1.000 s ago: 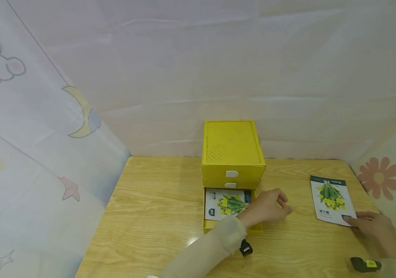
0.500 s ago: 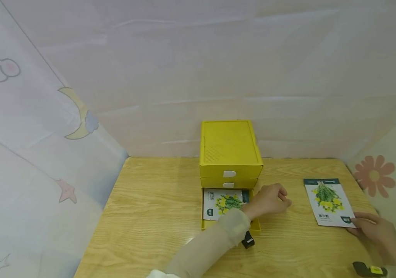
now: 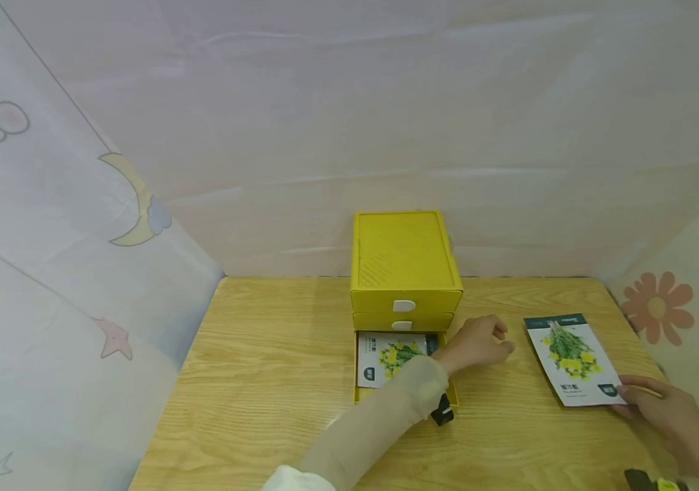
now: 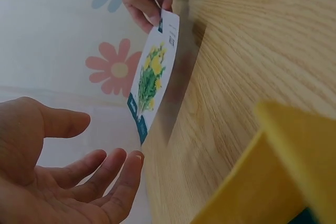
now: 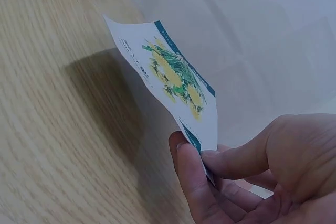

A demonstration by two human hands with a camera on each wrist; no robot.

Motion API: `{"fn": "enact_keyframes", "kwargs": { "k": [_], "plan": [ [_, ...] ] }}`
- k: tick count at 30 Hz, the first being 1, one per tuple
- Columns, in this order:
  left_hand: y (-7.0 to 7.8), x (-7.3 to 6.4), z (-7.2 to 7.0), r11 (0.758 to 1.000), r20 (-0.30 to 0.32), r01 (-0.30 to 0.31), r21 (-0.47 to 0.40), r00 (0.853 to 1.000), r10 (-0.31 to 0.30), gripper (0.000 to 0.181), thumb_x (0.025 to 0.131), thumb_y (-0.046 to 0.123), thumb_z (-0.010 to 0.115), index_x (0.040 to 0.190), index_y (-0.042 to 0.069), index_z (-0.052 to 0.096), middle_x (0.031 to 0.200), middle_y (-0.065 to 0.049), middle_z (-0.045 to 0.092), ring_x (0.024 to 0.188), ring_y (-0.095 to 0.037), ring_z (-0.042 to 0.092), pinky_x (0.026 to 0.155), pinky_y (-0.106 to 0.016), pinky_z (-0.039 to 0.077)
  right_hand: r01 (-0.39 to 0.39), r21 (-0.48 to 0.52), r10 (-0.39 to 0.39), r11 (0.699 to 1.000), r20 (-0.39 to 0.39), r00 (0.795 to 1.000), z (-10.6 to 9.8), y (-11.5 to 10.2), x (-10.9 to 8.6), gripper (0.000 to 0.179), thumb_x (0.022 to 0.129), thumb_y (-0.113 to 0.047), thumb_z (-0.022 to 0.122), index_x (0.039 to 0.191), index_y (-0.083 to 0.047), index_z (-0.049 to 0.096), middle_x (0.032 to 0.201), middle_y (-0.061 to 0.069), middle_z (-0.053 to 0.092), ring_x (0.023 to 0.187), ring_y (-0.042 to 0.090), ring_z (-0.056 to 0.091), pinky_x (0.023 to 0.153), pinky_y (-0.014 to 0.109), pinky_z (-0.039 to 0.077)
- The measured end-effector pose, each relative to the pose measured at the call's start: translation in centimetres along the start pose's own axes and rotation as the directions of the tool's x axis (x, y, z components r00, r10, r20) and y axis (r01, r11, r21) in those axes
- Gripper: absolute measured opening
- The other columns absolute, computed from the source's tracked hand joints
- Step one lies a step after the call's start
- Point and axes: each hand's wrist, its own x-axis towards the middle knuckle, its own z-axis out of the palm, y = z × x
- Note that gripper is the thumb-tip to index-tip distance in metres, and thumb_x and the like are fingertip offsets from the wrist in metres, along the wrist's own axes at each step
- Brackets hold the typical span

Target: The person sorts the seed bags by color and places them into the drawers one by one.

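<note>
My right hand [image 3: 668, 412] pinches a lower corner of a white seed packet [image 3: 572, 358] with a dark green top band and yellow flowers pictured on it. In the right wrist view the packet [image 5: 168, 77] slants above the wood, its shadow falling beneath, thumb on one face and fingers behind. My left hand [image 3: 478, 343] hangs over the right side of a pulled-out yellow drawer [image 3: 363, 395], its fingers loosely bent and holding nothing, as the left wrist view of that hand [image 4: 79, 166] confirms. Inside the drawer lies a similar seed packet [image 3: 374, 351], partly hidden by the left forearm.
A yellow drawer cabinet [image 3: 407, 252] stands at the back of the wooden table [image 3: 263, 368]; its two upper drawers, with white tabs, are pushed in. Patterned cloth [image 3: 300, 136] hangs behind the table and at both sides.
The right hand's seed packet has shifted left toward the left hand and tilted, its top edge swinging left. The left hand stays nearly in place over the drawer.
</note>
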Motion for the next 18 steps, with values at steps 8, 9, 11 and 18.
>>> {"fn": "enact_keyframes", "kwargs": {
  "k": [8,9,11,18],
  "plan": [
    [0.0,1.2,0.0,0.999,0.014,0.026,0.023,1.0,-0.027,0.039,0.096,0.037,0.059,0.133,0.023,0.056,0.122,0.011,0.059,0.108,-0.005,0.055,0.084,-0.024,0.049,0.108,0.057,-0.112,0.993,0.081,0.99,0.0,-1.9,-3.3,0.054,0.094,-0.013,0.064,0.136,0.015,0.043,0.089,0.003,0.065,0.074,0.013,0.068,0.067,0.036,0.059],
    [0.0,1.2,0.1,0.999,0.016,0.026,0.019,1.0,-0.026,0.04,0.096,0.037,0.059,0.134,0.023,0.055,0.123,0.011,0.058,0.109,-0.005,0.055,0.084,-0.024,0.049,0.122,0.053,-0.127,0.991,0.092,0.988,0.0,-2.1,-3.7,0.054,0.094,-0.013,0.064,0.135,0.015,0.043,0.088,0.002,0.065,0.075,0.014,0.068,0.068,0.036,0.059],
    [0.0,1.3,0.2,1.0,0.019,0.02,0.012,1.0,-0.02,0.041,0.096,0.035,0.059,0.135,0.022,0.054,0.126,0.011,0.057,0.112,-0.005,0.054,0.086,-0.024,0.049,0.155,0.05,-0.16,0.987,0.114,0.98,0.1,-2.5,-4.5,0.053,0.095,-0.013,0.063,0.134,0.016,0.044,0.09,0.004,0.066,0.076,0.014,0.068,0.069,0.037,0.059],
    [0.3,1.4,0.7,0.999,0.022,0.026,0.023,0.999,-0.027,0.042,0.096,0.036,0.059,0.136,0.023,0.053,0.13,0.012,0.055,0.117,-0.005,0.052,0.088,-0.024,0.048,0.243,0.065,-0.25,0.968,0.147,0.957,0.5,-3.5,-6.8,0.03,0.094,-0.011,0.063,0.118,0.008,0.064,0.092,0.003,0.066,0.076,0.014,0.068,0.069,0.035,0.059]
  ]
}}
